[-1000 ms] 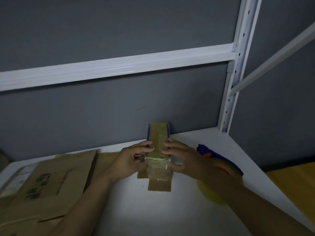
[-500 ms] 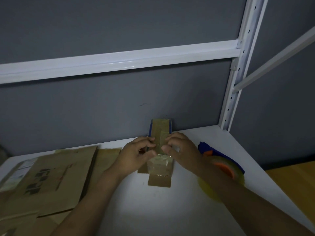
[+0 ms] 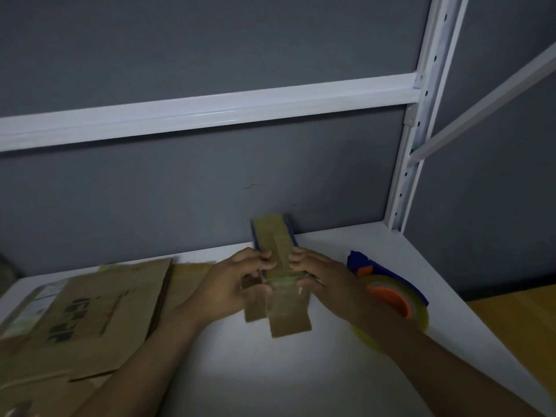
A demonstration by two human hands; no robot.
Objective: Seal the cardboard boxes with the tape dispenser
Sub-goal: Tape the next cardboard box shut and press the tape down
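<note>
A small narrow cardboard box with blue edges stands on the white shelf near the back wall. Clear tape runs over its top and down its open front flaps. My left hand grips the box's left side, fingers curled onto the top. My right hand holds the right side, fingertips on the taped seam. The blue tape dispenser, with an orange hub and a clear tape roll, lies on the shelf just right of my right wrist, untouched.
Flattened cardboard boxes are piled on the shelf's left part. A white rack upright and crossbar stand against the grey wall. A yellow-brown surface lies beyond the shelf's right edge.
Both hands have slid a little toward me along the box and closed in on the taped seam. The camera view tilted slightly; the dispenser stays put.
</note>
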